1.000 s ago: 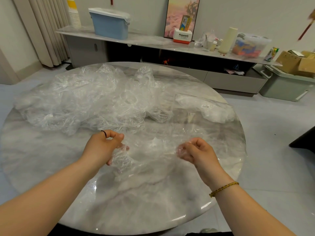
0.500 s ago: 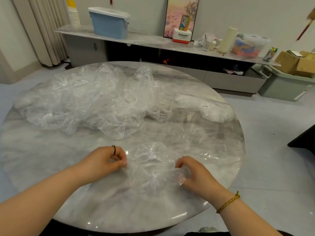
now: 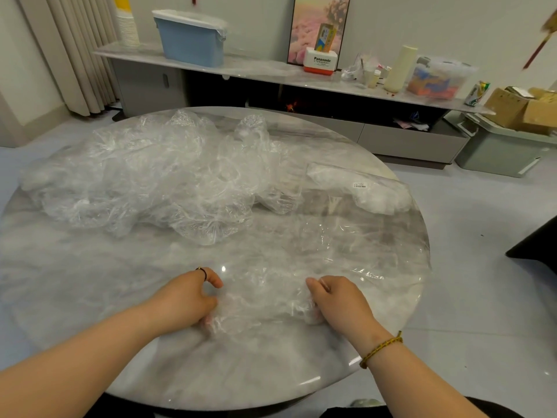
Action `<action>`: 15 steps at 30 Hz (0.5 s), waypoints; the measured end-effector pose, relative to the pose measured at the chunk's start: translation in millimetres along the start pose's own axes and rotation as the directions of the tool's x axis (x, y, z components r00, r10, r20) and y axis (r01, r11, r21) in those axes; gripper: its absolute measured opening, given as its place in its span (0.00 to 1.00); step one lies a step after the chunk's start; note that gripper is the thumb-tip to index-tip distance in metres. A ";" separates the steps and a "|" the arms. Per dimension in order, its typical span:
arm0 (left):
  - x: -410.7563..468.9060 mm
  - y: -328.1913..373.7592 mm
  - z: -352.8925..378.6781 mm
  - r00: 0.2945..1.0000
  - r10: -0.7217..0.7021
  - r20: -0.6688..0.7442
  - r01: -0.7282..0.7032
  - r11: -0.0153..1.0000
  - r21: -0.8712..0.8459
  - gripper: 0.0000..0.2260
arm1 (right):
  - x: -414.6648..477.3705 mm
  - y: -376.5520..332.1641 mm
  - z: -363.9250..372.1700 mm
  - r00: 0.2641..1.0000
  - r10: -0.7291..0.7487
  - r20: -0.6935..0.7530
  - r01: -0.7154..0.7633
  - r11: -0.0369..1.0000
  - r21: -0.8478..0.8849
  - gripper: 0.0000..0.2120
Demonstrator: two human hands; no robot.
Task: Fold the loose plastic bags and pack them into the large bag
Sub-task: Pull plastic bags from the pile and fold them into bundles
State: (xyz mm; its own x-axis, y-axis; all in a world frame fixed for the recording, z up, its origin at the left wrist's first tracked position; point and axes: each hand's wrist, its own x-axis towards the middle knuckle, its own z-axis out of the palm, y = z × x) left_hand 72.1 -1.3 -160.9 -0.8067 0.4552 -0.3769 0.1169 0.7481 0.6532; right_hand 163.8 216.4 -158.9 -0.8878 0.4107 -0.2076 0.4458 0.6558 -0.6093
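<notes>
My left hand (image 3: 184, 300) is low on the round grey-white marble desk (image 3: 90, 282), its fingers curled in and pinching the left end of a small clear crumpled plastic bag (image 3: 265, 303). My right hand (image 3: 340, 303) pinches the other end the same way, with the thumb tucked over the film. The bag lies between the two hands on the near part of the desk. Its long axis runs straight across me from left to right, and it is puckered in the middle rather than flat.

As I judge it, the next fold turns on that axis. Either end could go over onto the other, or the near edge could roll away from me. Both hands are equally close to the bag, so neither has to reach.

Farther out, the large flat clear bag (image 3: 346, 227), with a small label and something white inside, lies ahead and to my right. My right hand is plainly the nearer one for carrying the folded piece to it. I cannot tell where its mouth is.

The heap of loose clear plastic bags (image 3: 150, 179) lies ahead and to my left, well apart from both hands and on the left hand's side.
</notes>
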 end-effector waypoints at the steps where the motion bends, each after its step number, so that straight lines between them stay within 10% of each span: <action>1: 0.5 -0.5 0.7 1.000 -0.024 -0.009 0.024 0.999 0.036 0.09 | 0.4 -0.9 1.7 1.000 0.004 -0.022 -0.005 0.998 -0.060 0.21; 8: -3.4 12.8 -3.6 0.969 0.056 -0.239 -0.008 0.981 0.195 0.11 | -3.2 -5.4 6.0 0.997 -0.021 -0.079 0.001 0.971 -0.240 0.18; 15: 1.6 23.4 13.0 0.978 0.096 -0.186 -0.031 0.946 0.321 0.18 | -0.9 -6.7 8.5 0.995 -0.014 -0.098 -0.012 0.965 -0.262 0.12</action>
State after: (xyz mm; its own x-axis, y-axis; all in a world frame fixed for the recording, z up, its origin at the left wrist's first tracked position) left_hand 81.0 23.2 -154.8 -0.8854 0.4268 -0.1839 0.3222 0.8489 0.4191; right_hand 160.7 206.3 -161.1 -0.8785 0.4618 -0.1226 0.4710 0.7938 -0.3848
